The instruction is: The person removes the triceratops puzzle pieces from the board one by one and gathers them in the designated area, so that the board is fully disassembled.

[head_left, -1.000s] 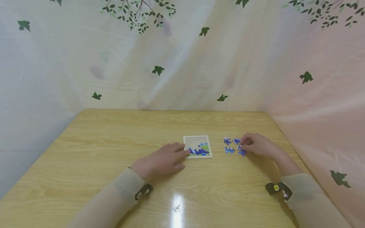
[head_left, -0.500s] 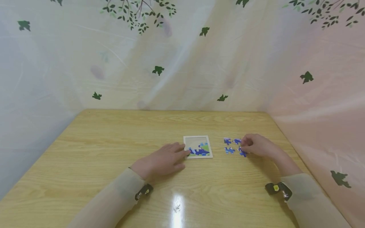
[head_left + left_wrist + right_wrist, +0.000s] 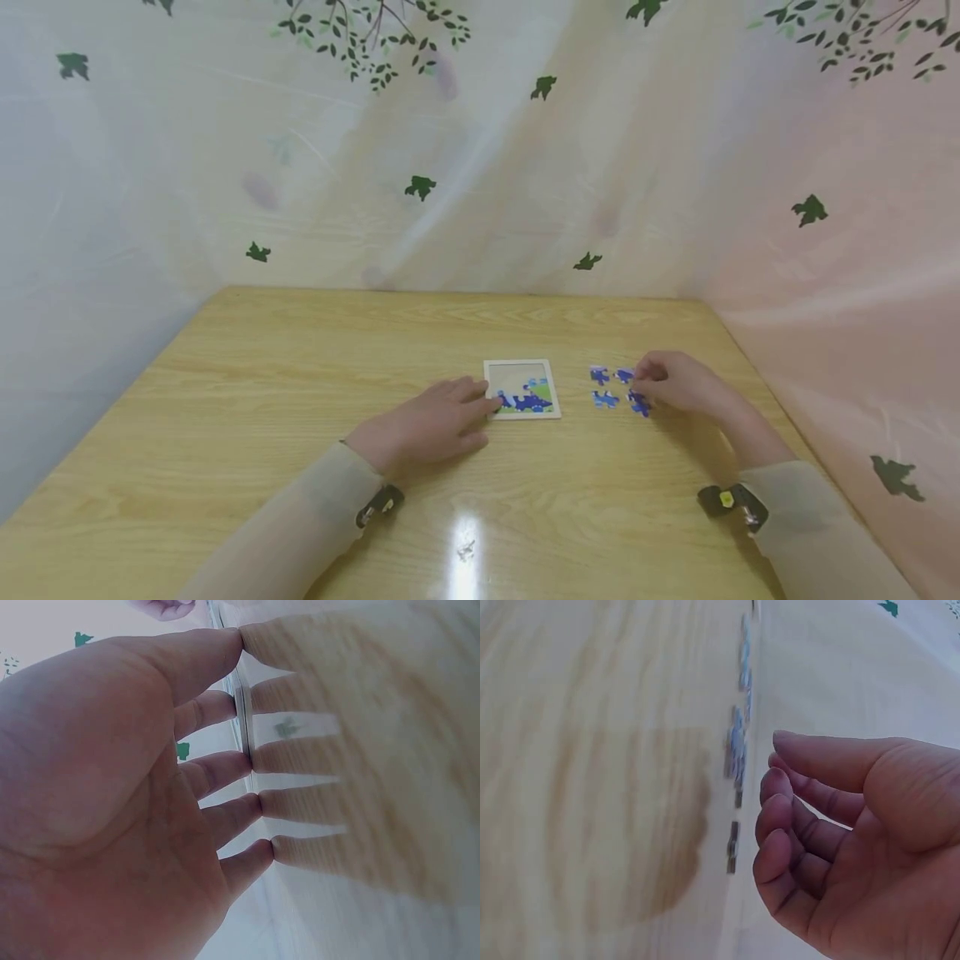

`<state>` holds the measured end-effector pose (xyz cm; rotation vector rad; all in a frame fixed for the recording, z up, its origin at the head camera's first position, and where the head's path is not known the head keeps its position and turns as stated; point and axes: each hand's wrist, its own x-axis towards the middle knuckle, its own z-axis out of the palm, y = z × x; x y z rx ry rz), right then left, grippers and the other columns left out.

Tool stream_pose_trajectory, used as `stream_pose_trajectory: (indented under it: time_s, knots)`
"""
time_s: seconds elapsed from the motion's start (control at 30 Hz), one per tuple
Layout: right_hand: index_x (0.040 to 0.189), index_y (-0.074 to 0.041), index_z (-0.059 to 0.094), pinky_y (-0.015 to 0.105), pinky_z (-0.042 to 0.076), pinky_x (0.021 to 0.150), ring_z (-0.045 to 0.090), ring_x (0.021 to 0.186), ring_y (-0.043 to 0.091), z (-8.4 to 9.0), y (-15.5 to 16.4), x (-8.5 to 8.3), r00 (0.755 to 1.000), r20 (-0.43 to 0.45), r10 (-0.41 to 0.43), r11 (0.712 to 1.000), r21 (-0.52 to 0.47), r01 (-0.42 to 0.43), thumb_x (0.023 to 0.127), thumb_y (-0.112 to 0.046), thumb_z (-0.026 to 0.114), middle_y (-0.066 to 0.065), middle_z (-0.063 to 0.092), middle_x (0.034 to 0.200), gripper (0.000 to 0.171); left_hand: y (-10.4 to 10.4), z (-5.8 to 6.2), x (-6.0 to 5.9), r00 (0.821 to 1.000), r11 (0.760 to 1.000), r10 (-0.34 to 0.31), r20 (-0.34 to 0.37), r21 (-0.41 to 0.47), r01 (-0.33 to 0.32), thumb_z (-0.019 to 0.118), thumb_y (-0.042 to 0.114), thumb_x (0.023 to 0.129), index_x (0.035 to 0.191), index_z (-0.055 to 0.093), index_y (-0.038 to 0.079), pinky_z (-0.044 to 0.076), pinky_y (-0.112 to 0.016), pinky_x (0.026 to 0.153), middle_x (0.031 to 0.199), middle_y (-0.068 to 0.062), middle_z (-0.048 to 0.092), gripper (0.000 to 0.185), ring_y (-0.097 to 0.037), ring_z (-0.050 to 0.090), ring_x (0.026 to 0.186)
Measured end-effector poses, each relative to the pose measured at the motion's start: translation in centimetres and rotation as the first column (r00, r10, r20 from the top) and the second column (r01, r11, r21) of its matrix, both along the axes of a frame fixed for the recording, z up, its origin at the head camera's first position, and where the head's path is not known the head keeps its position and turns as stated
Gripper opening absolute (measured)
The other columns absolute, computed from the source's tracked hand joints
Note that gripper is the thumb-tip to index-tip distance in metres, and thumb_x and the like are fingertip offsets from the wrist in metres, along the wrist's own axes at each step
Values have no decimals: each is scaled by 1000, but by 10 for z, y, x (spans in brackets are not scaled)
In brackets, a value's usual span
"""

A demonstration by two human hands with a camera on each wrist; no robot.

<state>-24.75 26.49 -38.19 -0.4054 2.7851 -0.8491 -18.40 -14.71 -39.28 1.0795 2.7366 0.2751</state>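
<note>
Essentially nothing has shifted over the last second: compared with the earlier head views, both hands sit in the same spots and the loose pieces show no displacement, so the work appears to be paused at the selection of a piece rather than advancing. The left hand (image 3: 423, 421) lies flat on the desk (image 3: 300, 375), fingers straight and slightly spread, their tips touching the near-left edge of the puzzle tray (image 3: 522, 388); the left wrist view confirms extended fingers pressed to the surface with nothing held. The tray lies just ahead of and to the right of that hand, between the two hands, with a few blue and green pieces seated along its nearer edge and the rest of its bed bare. The right hand (image 3: 675, 383) rests well apart from the left, fingers loosely curled over the cluster of loose blue pieces (image 3: 604, 399). Those pieces lie just to the left of its fingertips, some touching or partly covered by them. From the right wrist view the fingers (image 3: 780, 825) are bent toward the pieces (image 3: 737, 750) on the desk, but I cannot tell whether a piece is actually pinched; no piece is visibly lifted. Sleeves and wrist-mounted cameras (image 3: 731, 502) are visible on both forearms.
</note>
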Motion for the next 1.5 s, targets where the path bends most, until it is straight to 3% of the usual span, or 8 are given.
stream_pose_trajectory:
  time_s: [0.3, 0.63, 0.87, 1.03, 1.5]
  knots:
    - [120, -5, 75, 39, 57, 82, 67, 99, 24, 14, -28, -1, 996, -67, 56, 998, -37, -59, 108, -26, 74, 5, 73, 105, 24, 2, 2, -1, 1000, 1000, 8, 7, -16, -8, 54, 42, 117, 173, 40, 17, 19, -55, 136, 178, -18, 31, 63, -40, 26, 165]
    - [129, -3, 74, 39, 58, 87, 67, 100, 23, 17, -75, -12, 988, -69, 135, 982, -127, -143, 107, -20, 76, 5, 71, 109, 28, 2, 0, 0, 1000, 1000, 20, 7, -12, -20, 54, 43, 117, 173, 40, 18, 19, -56, 136, 179, -16, 31, 63, -40, 27, 165]
    - [130, 0, 74, 36, 58, 82, 67, 95, 22, 15, -100, -15, 979, -51, 200, 963, -172, -206, 106, -14, 77, 5, 68, 104, 28, 2, -2, 0, 1000, 1000, 7, -9, 3, -7, 53, 42, 117, 172, 41, 17, 20, -57, 136, 178, -17, 32, 62, -40, 28, 164]
    - [132, -3, 74, 35, 57, 80, 65, 95, 22, 11, -109, -15, 980, -4, 197, 967, -165, -195, 105, -14, 77, 5, 67, 103, 29, 2, -1, 0, 1000, 1000, 1, -27, -3, -1, 54, 42, 117, 172, 41, 17, 22, -57, 135, 177, -18, 34, 62, -41, 30, 164]
    - [137, -3, 74, 43, 58, 93, 63, 106, 25, 0, -117, -12, 964, 39, 261, 964, -64, -259, 106, -14, 76, 8, 68, 115, 33, 3, 1, 0, 1000, 1000, 27, 4, -12, -27, 54, 43, 117, 173, 39, 20, 22, -57, 135, 179, -15, 31, 63, -39, 27, 165]
